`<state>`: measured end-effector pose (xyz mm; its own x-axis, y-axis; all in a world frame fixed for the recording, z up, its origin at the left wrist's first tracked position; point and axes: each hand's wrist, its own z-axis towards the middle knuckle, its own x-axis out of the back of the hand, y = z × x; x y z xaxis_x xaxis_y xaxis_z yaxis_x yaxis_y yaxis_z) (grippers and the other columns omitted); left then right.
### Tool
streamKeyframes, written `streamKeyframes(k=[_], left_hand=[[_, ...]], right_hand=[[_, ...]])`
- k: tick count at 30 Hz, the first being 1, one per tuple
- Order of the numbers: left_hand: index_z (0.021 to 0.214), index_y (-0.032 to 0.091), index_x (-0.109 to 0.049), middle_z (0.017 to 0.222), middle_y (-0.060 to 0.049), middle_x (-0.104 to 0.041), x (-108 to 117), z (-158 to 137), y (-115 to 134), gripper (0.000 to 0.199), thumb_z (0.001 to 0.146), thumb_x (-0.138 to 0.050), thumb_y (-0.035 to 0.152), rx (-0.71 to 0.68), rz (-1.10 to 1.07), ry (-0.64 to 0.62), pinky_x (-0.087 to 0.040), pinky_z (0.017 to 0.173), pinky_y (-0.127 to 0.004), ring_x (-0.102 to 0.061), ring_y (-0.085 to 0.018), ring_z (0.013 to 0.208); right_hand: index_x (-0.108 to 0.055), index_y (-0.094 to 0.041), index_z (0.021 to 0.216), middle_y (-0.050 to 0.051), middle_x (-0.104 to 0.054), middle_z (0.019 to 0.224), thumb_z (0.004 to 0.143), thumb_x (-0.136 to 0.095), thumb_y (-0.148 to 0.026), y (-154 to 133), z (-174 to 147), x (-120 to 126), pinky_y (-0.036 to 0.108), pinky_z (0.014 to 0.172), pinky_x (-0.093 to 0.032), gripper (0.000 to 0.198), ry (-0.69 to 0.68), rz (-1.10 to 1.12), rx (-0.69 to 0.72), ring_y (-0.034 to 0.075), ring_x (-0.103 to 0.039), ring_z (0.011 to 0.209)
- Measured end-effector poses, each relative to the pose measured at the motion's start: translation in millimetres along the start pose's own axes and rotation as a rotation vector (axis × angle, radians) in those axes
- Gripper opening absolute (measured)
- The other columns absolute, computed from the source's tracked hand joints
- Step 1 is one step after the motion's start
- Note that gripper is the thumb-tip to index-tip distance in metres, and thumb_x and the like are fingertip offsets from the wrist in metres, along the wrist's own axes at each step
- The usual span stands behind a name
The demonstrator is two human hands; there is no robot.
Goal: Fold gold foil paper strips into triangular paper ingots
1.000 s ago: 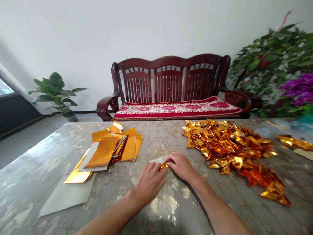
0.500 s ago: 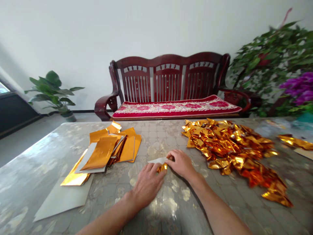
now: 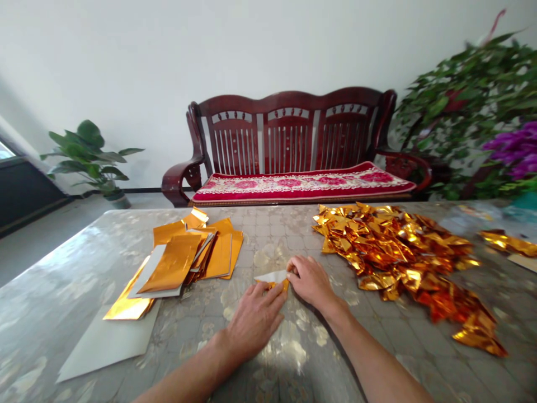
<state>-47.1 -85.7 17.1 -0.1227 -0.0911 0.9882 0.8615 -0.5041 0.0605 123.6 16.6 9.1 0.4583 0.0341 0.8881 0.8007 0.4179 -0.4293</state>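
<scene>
A partly folded sheet of gold foil paper, white on its back, lies on the table between my hands. The fingers of my left hand are stretched out and lie flat over its near, gold edge. My right hand pinches the sheet's right end between thumb and curled fingers. To the left is a loose stack of gold foil sheets, some showing white backs. Right of my hands spreads a heap of folded gold foil pieces.
A pale sheet lies under the stack's near side. At the table's right stand clear plastic wrapping and another gold piece. Beyond the table is a dark red wooden bench with a patterned cover. Potted plants flank it.
My left fingers have straightened and flattened over the folded sheet's near edge. My right hand stays at its right end, nearly in place. The view has shifted slightly.
</scene>
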Motion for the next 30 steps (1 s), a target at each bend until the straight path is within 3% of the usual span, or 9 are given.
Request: streamKeyframes(k=[6,9,16,21,23,26,30], left_hand=[[0.130,0.023,-0.053,0.140,-0.004,-0.056,3,-1,0,0.036,0.095,-0.053,0.030,-0.015,-0.029,0.015,-0.044,0.099,-0.043,-0.051,-0.027,0.116],[0.130,0.022,-0.055,0.139,-0.004,-0.058,3,-1,-2,0.034,0.096,-0.052,0.028,-0.031,-0.048,0.025,-0.044,0.098,-0.042,-0.052,-0.026,0.114],[0.130,0.022,-0.055,0.137,-0.004,-0.060,1,1,-6,0.033,0.097,-0.050,0.024,-0.069,-0.110,0.059,-0.044,0.099,-0.043,-0.054,-0.024,0.114],[0.125,0.025,-0.060,0.123,-0.003,-0.068,-9,2,-17,0.030,0.099,-0.045,0.020,-0.073,-0.262,0.101,-0.045,0.098,-0.037,-0.060,-0.021,0.112],[0.121,0.027,-0.063,0.121,-0.002,-0.068,-14,4,-23,0.030,0.099,-0.043,0.017,-0.007,-0.370,0.135,-0.046,0.097,-0.032,-0.061,-0.018,0.111],[0.113,0.025,-0.065,0.114,-0.003,-0.067,-18,8,-28,0.028,0.097,-0.044,0.015,0.202,-0.470,0.191,-0.048,0.088,-0.026,-0.063,-0.016,0.102],[0.110,0.021,-0.065,0.105,-0.005,-0.065,-14,15,-33,0.023,0.090,-0.056,0.017,0.396,-0.418,0.198,-0.046,0.092,-0.029,-0.060,-0.020,0.103]], right_hand=[[-0.065,-0.022,0.100,0.002,-0.068,0.094,0.084,-0.050,-0.017,23,9,-6,0.028,0.078,-0.042,0.022,0.060,0.299,-0.092,0.018,-0.060,0.089],[-0.067,-0.021,0.101,0.004,-0.069,0.102,0.087,-0.047,-0.018,32,11,-5,0.030,0.086,-0.044,0.024,0.012,0.409,-0.032,0.019,-0.062,0.096],[-0.069,-0.023,0.113,0.005,-0.065,0.112,0.086,-0.062,-0.022,20,4,1,0.034,0.095,-0.041,0.028,-0.035,0.182,0.178,0.022,-0.055,0.108],[-0.068,-0.024,0.101,0.004,-0.062,0.109,0.082,-0.069,-0.025,10,2,3,0.033,0.093,-0.039,0.019,-0.065,0.061,0.208,0.022,-0.052,0.108],[-0.067,-0.023,0.096,0.004,-0.061,0.107,0.081,-0.070,-0.024,8,3,5,0.032,0.091,-0.039,0.015,-0.074,0.038,0.206,0.021,-0.051,0.106],[-0.065,-0.022,0.090,0.003,-0.061,0.104,0.079,-0.069,-0.021,5,4,7,0.031,0.087,-0.037,0.012,-0.088,0.013,0.217,0.021,-0.050,0.103],[-0.062,-0.021,0.086,0.003,-0.062,0.100,0.078,-0.067,-0.019,1,4,10,0.030,0.082,-0.035,0.010,-0.103,-0.016,0.219,0.020,-0.051,0.098]])
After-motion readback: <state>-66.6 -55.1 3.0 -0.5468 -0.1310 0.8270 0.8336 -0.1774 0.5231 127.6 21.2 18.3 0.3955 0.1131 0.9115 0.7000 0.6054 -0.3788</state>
